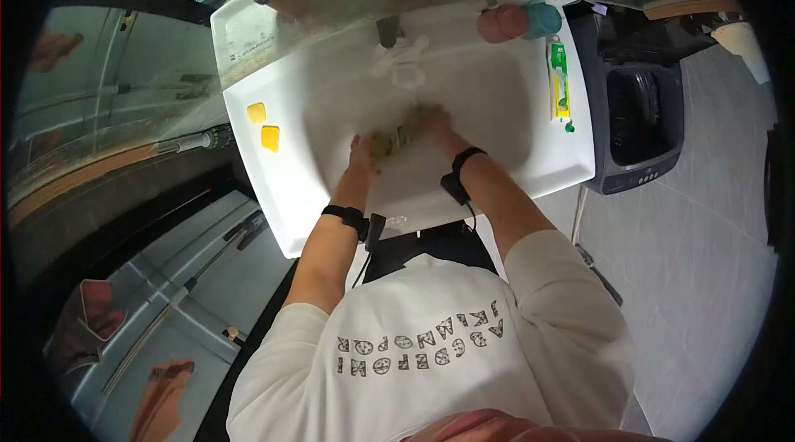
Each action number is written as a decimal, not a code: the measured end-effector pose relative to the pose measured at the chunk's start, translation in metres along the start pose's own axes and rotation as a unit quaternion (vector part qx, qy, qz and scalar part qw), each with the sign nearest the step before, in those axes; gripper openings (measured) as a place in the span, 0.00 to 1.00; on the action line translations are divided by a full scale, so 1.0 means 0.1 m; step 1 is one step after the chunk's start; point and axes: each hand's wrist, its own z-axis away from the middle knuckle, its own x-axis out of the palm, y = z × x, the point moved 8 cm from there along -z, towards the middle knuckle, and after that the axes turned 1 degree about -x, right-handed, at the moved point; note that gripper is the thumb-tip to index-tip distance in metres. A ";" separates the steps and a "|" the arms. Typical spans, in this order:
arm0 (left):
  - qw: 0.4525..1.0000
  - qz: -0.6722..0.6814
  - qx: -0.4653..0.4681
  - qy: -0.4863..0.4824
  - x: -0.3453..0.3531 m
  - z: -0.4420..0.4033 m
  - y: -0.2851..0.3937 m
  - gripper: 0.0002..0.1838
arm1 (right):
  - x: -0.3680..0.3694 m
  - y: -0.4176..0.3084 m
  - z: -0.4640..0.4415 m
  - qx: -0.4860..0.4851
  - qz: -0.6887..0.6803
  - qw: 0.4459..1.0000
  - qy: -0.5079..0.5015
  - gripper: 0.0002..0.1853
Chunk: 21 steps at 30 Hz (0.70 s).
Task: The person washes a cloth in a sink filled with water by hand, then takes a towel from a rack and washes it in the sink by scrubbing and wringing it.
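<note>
Both of my hands are low in the white sink (497, 136), under the faucet (387, 31). A soft, crumpled greenish-brown thing (381, 145), perhaps a cloth, spans the gap between them; motion blur hides its kind. My left hand (363, 156) is closed on its left end, with the thumb side up. Around its right end my right hand (435, 124) is closed too, its fingers smeared by movement. Each wrist wears a black strap with a small device.
Two yellow pieces (270, 139) lie on the sink's left ledge. On the right ledge are a green and yellow toothpaste tube (560, 78), a pink cup (503, 23) and a blue cup (543, 20). A dark bin-like appliance (642, 123) stands right of the sink. A mirror rises behind.
</note>
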 end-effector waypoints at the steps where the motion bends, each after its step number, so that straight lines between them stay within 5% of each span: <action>1: 0.994 0.094 -0.052 -0.007 0.19 0.21 0.03 0.27 | 0.13 -0.23 0.03 -0.086 -0.053 0.994 0.032 0.35; 3: 0.977 0.175 -0.076 -0.094 0.45 0.51 0.17 0.28 | -0.28 -0.80 0.36 -0.163 -0.128 0.972 -0.116 0.31; 5: 0.947 0.251 -0.099 -0.175 0.51 0.46 0.16 0.28 | -0.49 -1.10 0.65 -0.253 -0.247 0.933 -0.062 0.28; 6: 0.928 0.271 -0.062 -0.250 0.48 0.27 0.20 0.26 | -0.68 -1.25 0.85 -0.335 -0.360 0.871 -0.004 0.26; 7: 0.902 0.287 -0.025 -0.323 0.48 0.15 0.24 0.24 | -0.74 -1.34 0.98 -0.333 -0.363 0.870 -0.001 0.26; 10: 0.894 0.283 -0.041 -0.346 0.62 0.05 0.21 0.19 | -0.72 -1.33 1.13 -0.175 -0.516 0.837 -0.053 0.22; 13: 0.889 0.254 -0.014 -0.381 0.75 0.12 0.26 0.17 | -0.87 -1.28 1.22 -0.175 -0.442 0.875 0.090 0.19; 15: 0.882 0.223 0.040 -0.414 0.88 0.41 0.30 0.19 | -1.03 -1.18 1.21 -0.181 -0.328 0.886 0.273 0.11; 16: 0.868 0.193 0.100 -0.446 0.97 0.59 0.36 0.20 | -1.05 -1.15 1.16 -0.178 -0.328 0.886 0.274 0.11; 18: 0.886 0.221 0.067 -0.403 1.11 0.68 0.31 0.21 | -1.14 -1.02 1.04 -0.140 -0.303 0.889 0.312 0.12; 19: 0.900 0.248 0.035 -0.357 1.15 0.71 0.24 0.21 | -1.23 -0.92 0.90 -0.136 -0.303 0.890 0.313 0.12; 21: 0.918 0.298 -0.029 -0.259 1.14 0.73 0.08 0.21 | -0.99 -0.54 0.49 0.067 -0.258 0.961 0.068 0.17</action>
